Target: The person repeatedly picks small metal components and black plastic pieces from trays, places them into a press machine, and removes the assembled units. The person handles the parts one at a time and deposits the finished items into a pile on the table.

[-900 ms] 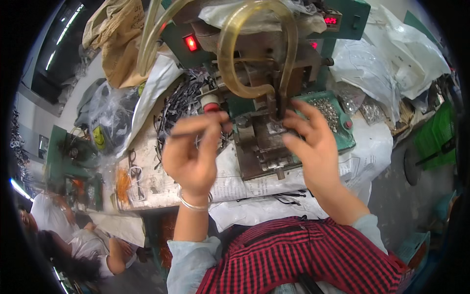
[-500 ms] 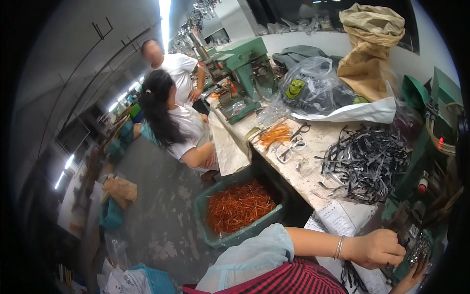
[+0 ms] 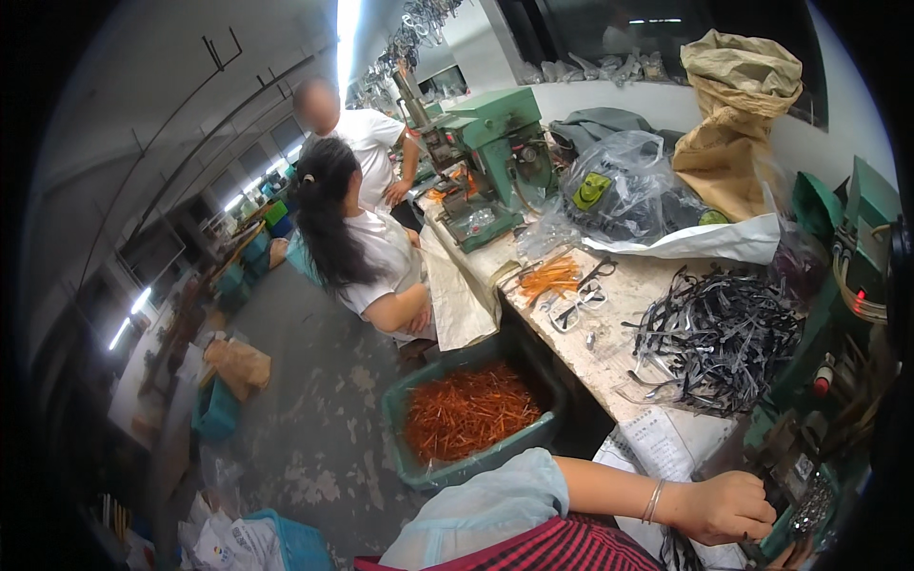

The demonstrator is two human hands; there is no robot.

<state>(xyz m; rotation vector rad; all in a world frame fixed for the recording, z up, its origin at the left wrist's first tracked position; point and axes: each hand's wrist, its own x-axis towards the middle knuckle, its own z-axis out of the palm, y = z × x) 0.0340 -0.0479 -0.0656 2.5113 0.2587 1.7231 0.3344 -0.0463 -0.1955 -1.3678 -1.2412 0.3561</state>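
Lying near the left hand (image 3: 728, 507): printed sheets (image 3: 657, 443).

1. Workbench (image 3: 605, 360): pale, scuffed top, its edge slanting across the view.
2. At its far end stands a green bench press (image 3: 505, 124).
3. Nearer lie orange strips (image 3: 550, 277), just beside eyeglass frames (image 3: 578, 306).
4. Toward the back sits a clear plastic bag (image 3: 624, 195) with dark contents; a brown sack (image 3: 728, 143) rises behind it – base hidden.
5. Black eyeglass temples (image 3: 719, 338) lie in a loose, tangled heap.
6. Printed sheets (image 3: 659, 443) lie at the near edge.
7. Floor (image 3: 319, 381): grey, patchily worn – a green tub (image 3: 391, 423) stands on it, close by the workbench.
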